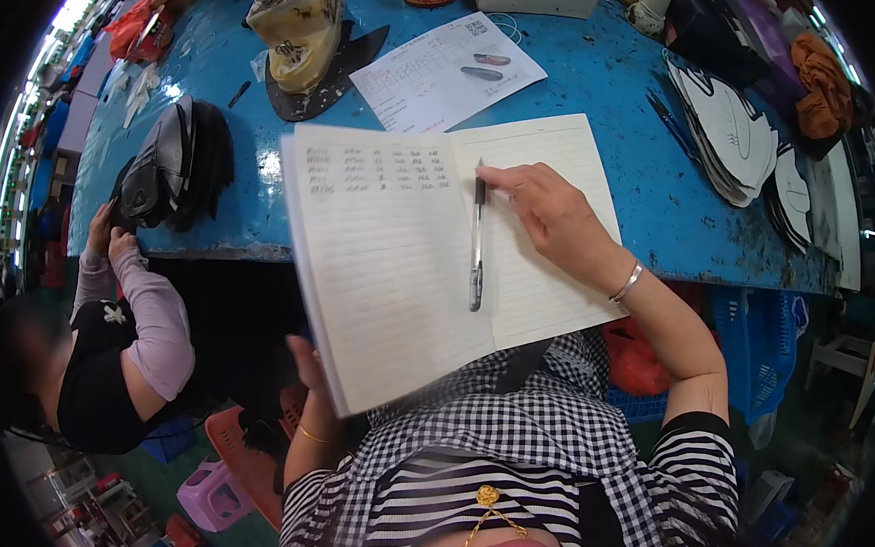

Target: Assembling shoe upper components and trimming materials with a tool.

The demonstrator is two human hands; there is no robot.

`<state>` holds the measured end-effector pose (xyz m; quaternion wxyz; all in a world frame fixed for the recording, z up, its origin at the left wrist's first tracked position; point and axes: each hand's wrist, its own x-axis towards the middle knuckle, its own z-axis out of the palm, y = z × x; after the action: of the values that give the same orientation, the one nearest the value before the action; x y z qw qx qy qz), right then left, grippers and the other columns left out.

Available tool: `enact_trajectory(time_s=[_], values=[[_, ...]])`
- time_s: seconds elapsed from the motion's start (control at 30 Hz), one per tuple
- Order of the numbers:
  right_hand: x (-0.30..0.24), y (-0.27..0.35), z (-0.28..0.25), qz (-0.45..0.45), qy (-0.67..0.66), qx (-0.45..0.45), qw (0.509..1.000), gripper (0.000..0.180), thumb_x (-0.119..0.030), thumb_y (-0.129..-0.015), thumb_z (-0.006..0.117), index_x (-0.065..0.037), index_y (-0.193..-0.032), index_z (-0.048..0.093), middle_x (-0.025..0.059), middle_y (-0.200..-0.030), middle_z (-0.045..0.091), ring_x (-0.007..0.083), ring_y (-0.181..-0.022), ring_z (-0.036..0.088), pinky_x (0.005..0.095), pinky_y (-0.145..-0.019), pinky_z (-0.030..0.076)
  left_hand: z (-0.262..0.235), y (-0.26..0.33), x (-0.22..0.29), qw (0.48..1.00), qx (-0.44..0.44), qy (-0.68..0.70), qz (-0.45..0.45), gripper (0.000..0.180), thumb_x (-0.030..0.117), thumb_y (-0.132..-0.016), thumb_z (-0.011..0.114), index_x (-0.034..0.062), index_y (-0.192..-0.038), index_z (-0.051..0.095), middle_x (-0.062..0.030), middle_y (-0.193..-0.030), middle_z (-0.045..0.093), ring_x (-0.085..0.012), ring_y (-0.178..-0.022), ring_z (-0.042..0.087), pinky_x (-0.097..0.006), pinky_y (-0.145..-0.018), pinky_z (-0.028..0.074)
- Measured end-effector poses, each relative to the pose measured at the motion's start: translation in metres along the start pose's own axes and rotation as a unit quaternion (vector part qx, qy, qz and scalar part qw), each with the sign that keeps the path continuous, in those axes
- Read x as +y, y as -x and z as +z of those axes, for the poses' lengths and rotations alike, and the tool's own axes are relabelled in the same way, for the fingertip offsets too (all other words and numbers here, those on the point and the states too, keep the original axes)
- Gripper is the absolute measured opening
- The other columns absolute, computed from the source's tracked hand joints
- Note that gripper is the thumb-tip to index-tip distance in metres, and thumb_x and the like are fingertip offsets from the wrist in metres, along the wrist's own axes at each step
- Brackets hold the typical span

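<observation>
- At far left, a co-worker's hands (111, 236) meet the near end of a stack of dark shoe pieces (176, 162), on the left of the blue table (595, 68).
- The left hand (307, 371) is low beside the near left edge of the open notebook (378, 270); its forearm, with a thin bracelet (314, 435) at the wrist, comes up from the near side. The thumb points up and away, along the outside of the cover. The other fingers are hidden behind the notebook, so I cannot tell how far they close or how firmly they grip.
- The notebook lies open in front of the person's body, its far part over the table's near edge. Rows of handwriting fill the far part of the left page.
- Just beyond it, a printed sheet (445, 68) lies on the table.
- The pen (478, 236) lies along the notebook's middle, pointing away from the person.
- The right hand (547, 210) is over the right page, palm down, fingers curled loosely, the index finger reaching left to the pen's far end. Whether it pinches the pen or only presses it, I cannot tell.
- The right elbow bends well out to the right; the forearm slants far and left, a silver bangle (627, 283) at the wrist.
</observation>
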<state>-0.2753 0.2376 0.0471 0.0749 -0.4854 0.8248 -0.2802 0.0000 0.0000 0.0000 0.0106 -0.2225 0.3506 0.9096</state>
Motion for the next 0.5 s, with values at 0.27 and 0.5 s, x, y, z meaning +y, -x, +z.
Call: enact_trajectory(time_s=[0.27,0.5], values=[[0.027,0.050,-0.046,0.183,-0.336,0.158,0.910,0.035,-0.008,-0.099,0.050,-0.004,-0.134,0.052,0.0093,-0.120,0.064,0.0150,-0.107,0.061,0.0296,-0.093,0.048,0.134,-0.065,0.003,0.536,-0.294,-0.732,0.300,0.070,0.032,-0.078,0.074,0.0180,-0.142,0.048,-0.0132,-0.153,0.037,-0.0325,-0.146,0.026,-0.058,-0.117,0.013],[0.023,0.182,-0.070,0.452,-0.262,0.076,0.849,0.039,-0.031,-0.104,0.044,0.002,-0.108,0.064,0.0096,-0.098,0.070,0.0131,-0.073,0.066,0.0263,-0.065,0.052,0.113,-0.085,-0.034,0.421,-0.205,-0.751,0.466,0.044,0.021,-0.083,0.064,0.0286,-0.126,0.062,-0.0007,-0.144,0.052,-0.0218,-0.135,0.045,-0.055,-0.109,0.023]])
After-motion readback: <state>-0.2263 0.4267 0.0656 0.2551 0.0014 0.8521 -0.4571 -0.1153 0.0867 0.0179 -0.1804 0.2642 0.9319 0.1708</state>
